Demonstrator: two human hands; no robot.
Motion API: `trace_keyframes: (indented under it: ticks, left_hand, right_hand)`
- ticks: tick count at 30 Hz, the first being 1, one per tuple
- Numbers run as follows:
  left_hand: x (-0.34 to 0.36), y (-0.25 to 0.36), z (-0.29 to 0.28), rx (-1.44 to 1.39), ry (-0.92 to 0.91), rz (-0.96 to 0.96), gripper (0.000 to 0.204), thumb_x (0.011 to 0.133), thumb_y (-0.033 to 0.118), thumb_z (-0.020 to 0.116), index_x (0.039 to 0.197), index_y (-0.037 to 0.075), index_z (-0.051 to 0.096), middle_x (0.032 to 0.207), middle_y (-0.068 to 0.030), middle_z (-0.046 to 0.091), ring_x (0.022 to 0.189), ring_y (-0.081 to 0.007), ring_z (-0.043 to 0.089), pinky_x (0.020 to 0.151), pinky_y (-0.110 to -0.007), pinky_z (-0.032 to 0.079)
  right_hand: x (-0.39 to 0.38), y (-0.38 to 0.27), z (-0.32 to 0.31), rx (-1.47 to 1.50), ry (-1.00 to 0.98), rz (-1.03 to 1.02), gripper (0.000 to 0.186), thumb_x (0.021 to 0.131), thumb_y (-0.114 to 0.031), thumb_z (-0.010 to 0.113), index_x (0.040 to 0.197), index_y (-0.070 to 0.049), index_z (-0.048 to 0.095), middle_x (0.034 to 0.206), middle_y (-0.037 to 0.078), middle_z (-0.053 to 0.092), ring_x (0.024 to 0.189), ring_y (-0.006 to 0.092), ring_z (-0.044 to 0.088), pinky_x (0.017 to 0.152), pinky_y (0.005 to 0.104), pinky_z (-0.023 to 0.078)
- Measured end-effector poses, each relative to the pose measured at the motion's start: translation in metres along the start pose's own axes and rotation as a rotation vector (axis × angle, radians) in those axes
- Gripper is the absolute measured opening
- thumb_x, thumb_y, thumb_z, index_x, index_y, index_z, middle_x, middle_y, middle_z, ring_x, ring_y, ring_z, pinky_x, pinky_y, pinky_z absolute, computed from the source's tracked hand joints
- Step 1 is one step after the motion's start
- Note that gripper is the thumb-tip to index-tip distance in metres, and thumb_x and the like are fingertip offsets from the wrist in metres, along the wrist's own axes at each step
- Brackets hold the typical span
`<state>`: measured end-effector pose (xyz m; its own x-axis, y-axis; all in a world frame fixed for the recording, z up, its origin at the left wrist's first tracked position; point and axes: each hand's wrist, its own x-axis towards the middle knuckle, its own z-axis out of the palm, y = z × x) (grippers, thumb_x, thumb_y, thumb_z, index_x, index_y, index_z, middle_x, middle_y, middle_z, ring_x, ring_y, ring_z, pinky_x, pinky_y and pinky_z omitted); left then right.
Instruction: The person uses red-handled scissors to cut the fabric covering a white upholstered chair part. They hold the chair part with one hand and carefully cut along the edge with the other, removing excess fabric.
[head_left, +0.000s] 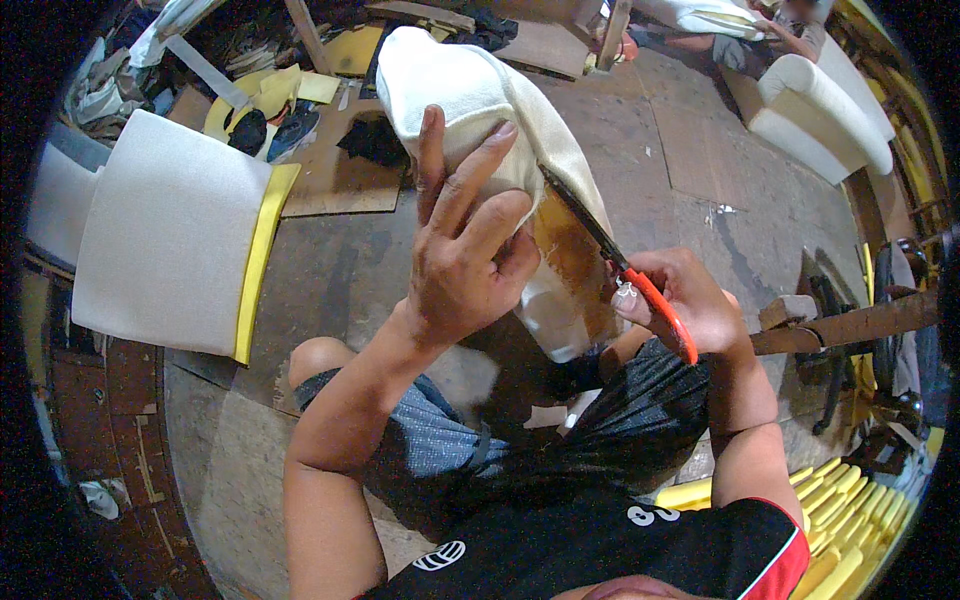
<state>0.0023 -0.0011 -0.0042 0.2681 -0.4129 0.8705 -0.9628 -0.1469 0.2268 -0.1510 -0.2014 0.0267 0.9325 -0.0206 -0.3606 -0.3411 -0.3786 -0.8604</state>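
Observation:
In front of me stands a padded piece covered in white fabric (pixel 445 85), with a brown board-like side (pixel 565 240) showing under the cloth. My left hand (pixel 455 255) lies on the fabric, two fingers stretched over it. Its thumb and forefinger come together at the cloth's edge and appear to pinch it. My right hand (pixel 705 300) grips a pair of scissors (pixel 660 305) with red handles. The dark blades point up and left and lie along the fabric's edge; whether they are parted is hard to make out.
A white cushion panel (pixel 170 230) with a yellow foam edge stands at left. Foam scraps (pixel 275 95) and dark cloth (pixel 375 138) lie behind it. At far right another person (pixel 790 35) sits near a white upholstered seat (pixel 820 115). Yellow foam strips (pixel 840 510) are stacked lower right.

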Motion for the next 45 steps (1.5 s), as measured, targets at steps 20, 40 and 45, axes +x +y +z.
trace_keyframes:
  ticks: [20, 40, 45]
  left_hand:
    - [-0.002, -0.005, -0.002, 0.007, -0.020, 0.045, 0.017, 0.074, 0.003, 0.067, 0.087, 0.004, 0.057, 0.134, -0.0205, 0.054, 0.138, -0.0522, 0.031, 0.115, -0.061, 0.018]
    - [-0.003, -0.001, -0.002, 0.020, -0.046, 0.047, 0.018, 0.073, 0.002, 0.068, 0.088, 0.004, 0.058, 0.137, -0.0199, 0.052, 0.140, -0.0545, 0.024, 0.115, -0.061, 0.019]
    - [-0.003, 0.001, 0.000, 0.016, -0.044, 0.047, 0.018, 0.072, 0.002, 0.068, 0.088, 0.004, 0.058, 0.138, -0.0194, 0.052, 0.140, -0.0541, 0.024, 0.115, -0.061, 0.020]
  right_hand:
    - [0.004, 0.014, -0.003, 0.005, -0.013, -0.244, 0.047, 0.087, -0.046, 0.068, 0.094, 0.000, 0.066, 0.078, 0.003, 0.061, 0.073, 0.0119, 0.055, 0.063, 0.0297, 0.046]
    - [0.000, 0.009, -0.009, -0.074, -0.010, -0.139, 0.041, 0.085, -0.039, 0.070, 0.090, 0.001, 0.064, 0.081, 0.008, 0.064, 0.078, 0.0157, 0.059, 0.071, 0.0312, 0.047]
    - [0.002, 0.013, -0.010, -0.117, 0.034, -0.204, 0.047, 0.083, -0.043, 0.073, 0.091, 0.002, 0.064, 0.079, 0.006, 0.061, 0.074, 0.0121, 0.055, 0.066, 0.0291, 0.046]
